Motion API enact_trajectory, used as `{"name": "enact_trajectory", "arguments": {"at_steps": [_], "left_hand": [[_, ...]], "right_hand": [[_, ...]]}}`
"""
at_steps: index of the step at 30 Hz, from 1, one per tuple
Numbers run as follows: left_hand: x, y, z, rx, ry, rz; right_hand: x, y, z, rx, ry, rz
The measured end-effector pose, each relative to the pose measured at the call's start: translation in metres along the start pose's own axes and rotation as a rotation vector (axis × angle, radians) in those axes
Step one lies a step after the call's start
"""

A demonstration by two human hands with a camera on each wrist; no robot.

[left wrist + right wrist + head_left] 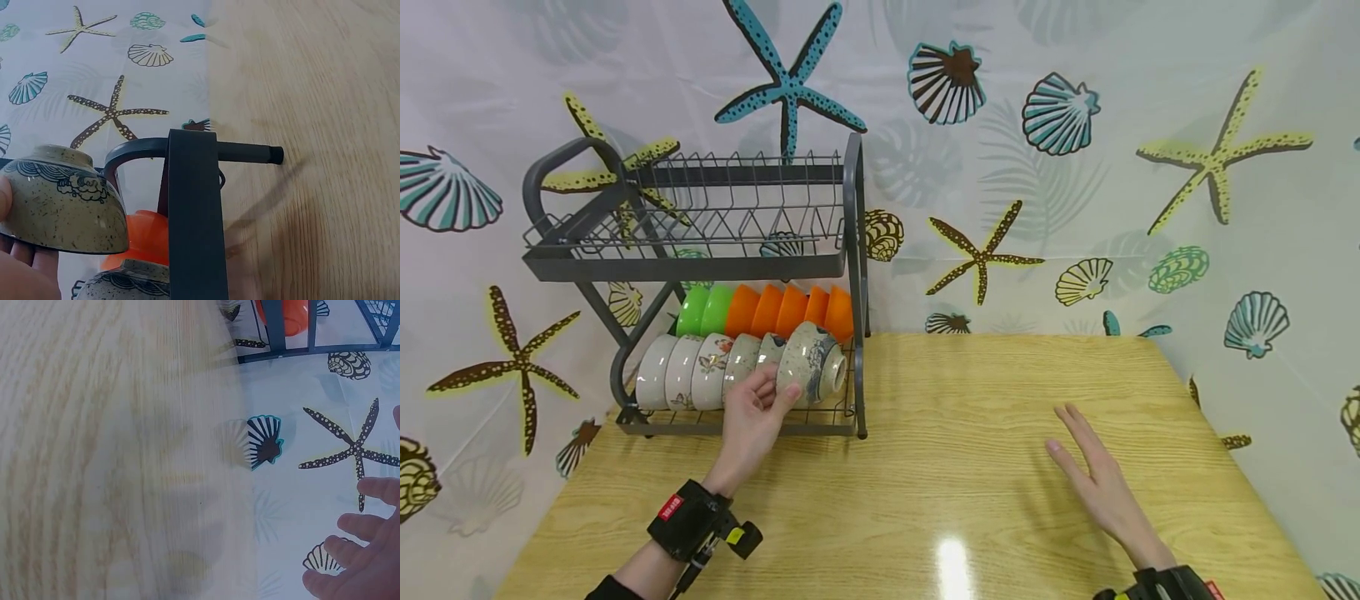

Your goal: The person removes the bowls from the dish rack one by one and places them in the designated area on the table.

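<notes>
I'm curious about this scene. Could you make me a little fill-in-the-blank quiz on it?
1. The left hand holds a speckled ____.
2. The right hand holds ____.
3. The rack has ____ tiers.
4. On the lower tier, the back row is green and ____.

Missing words: bowl; nothing; two; orange.

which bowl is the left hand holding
The rightmost bowl in the head view's front row, speckled with a blue pattern; the left hand grips it and no other.
</notes>
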State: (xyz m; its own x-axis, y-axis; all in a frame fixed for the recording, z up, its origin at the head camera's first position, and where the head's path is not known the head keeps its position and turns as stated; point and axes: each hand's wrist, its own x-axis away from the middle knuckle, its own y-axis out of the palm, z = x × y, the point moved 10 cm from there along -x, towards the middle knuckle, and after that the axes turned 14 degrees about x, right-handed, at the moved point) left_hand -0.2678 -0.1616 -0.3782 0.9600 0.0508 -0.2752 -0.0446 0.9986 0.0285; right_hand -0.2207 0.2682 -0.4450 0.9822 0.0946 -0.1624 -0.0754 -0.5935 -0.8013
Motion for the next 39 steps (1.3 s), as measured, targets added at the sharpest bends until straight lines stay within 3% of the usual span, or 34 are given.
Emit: {"name": "enact_trajectory", "arguments": {"at_steps": [8,14,20,24,26,30,34,39], "left_hand": [[0.013,0.009,0.012,-0.068,0.107,-0.085],[0.023,0.020,0.023,-0.186,0.217,-0.138],[0.034,0.035,0.037,-0.259,0.445,-0.225],[0.043,0.048,0.046,-0.258,0.600,-0.297],[0.048,0.054,0.048,-0.237,0.648,-0.338],[0.058,0.069,0.051,-0.197,0.704,-0.447],[0.067,0.082,0.051,-0.206,0.719,-0.548],[0.077,0.091,0.052,-0.302,0.770,-0.595]], "right_hand": [[0.000,-0.006,-0.014,-0.004,-0.030,0.034],[-0.001,-0.008,-0.023,-0.011,-0.057,0.059],[-0.001,-0.013,-0.037,-0.028,-0.115,0.111],[-0.001,-0.015,-0.044,-0.045,-0.152,0.144],[-0.002,-0.016,-0.048,-0.053,-0.176,0.157],[-0.001,-0.017,-0.057,-0.049,-0.243,0.183],[0.002,-0.014,-0.064,-0.023,-0.301,0.202],[0.005,-0.009,-0.076,-0.014,-0.380,0.201]]}}
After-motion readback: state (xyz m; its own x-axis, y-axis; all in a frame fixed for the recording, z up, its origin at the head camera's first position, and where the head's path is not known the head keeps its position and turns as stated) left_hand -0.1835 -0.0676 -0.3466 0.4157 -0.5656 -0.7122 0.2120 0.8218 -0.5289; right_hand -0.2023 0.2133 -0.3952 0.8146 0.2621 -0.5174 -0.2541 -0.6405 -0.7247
